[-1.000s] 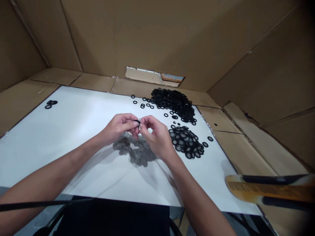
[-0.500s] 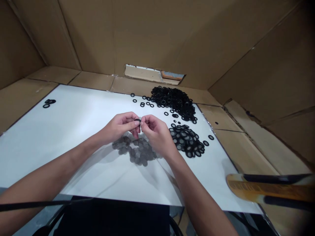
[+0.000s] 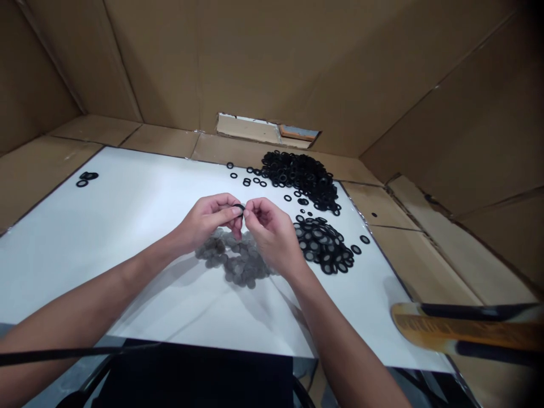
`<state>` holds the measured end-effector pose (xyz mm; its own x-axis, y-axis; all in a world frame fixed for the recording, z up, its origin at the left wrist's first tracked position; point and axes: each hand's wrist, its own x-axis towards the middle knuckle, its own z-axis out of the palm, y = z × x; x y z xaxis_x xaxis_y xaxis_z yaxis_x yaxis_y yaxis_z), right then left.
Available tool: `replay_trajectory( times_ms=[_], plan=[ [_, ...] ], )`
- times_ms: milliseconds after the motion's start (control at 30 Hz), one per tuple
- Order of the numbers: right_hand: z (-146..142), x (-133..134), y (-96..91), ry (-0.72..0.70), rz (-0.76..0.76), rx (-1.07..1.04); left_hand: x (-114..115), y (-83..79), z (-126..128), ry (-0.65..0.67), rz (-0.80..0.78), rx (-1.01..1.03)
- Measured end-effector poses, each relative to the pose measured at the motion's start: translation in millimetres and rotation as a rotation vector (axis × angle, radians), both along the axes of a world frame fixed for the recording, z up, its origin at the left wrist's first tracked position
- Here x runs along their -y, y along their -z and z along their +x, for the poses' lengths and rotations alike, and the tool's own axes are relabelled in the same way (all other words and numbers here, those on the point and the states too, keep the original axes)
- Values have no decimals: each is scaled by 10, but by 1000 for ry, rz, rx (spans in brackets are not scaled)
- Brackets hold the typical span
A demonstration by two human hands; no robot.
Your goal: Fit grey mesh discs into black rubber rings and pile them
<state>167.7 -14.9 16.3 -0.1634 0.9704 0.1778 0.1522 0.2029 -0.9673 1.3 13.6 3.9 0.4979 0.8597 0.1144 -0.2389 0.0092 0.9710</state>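
Above the white table, my left hand (image 3: 215, 221) pinches a small black ring (image 3: 239, 208) between thumb and fingers. My right hand (image 3: 271, 229) meets it there, its thumb and fingertip closed at the ring's right edge. A pale sliver shows near the ring's top, too small to make out; the fingertips cover most of the spot. Below and between the hands lies a loose pile of thin grey discs (image 3: 246, 269), partly hidden by them. Just right of my right hand is a heap of black rings with grey centres (image 3: 323, 243).
A larger heap of black rings (image 3: 297, 173) sits at the table's far right, with several strays beside it. A few rings (image 3: 87, 178) lie far left. Cardboard walls (image 3: 272, 68) surround the white table (image 3: 127, 181). A blurred yellow-and-black object (image 3: 459, 328) juts in from the right.
Both hands stay together at nearly the same place. The black ring has tilted and now shows more of its curved edge at the fingertips. The view has shifted very slightly.
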Motion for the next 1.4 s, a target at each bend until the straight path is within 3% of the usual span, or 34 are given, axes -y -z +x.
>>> replay_trajectory(
  times_ms=[233, 500, 900, 1400],
  plan=[
    [-16, -12, 8, 19, -44, -63, 29, 37, 62, -85, -19, 72],
    [-6, -14, 18, -33, -117, -77, -11, -39, -15, 24, -43, -38],
    [-10, 20, 1, -13, -39, -27, 19, -20, 26, -12, -49, 61],
    [-42, 7, -32, 10, -52, -99, 39, 8, 74, -92, -35, 112]
  ],
)
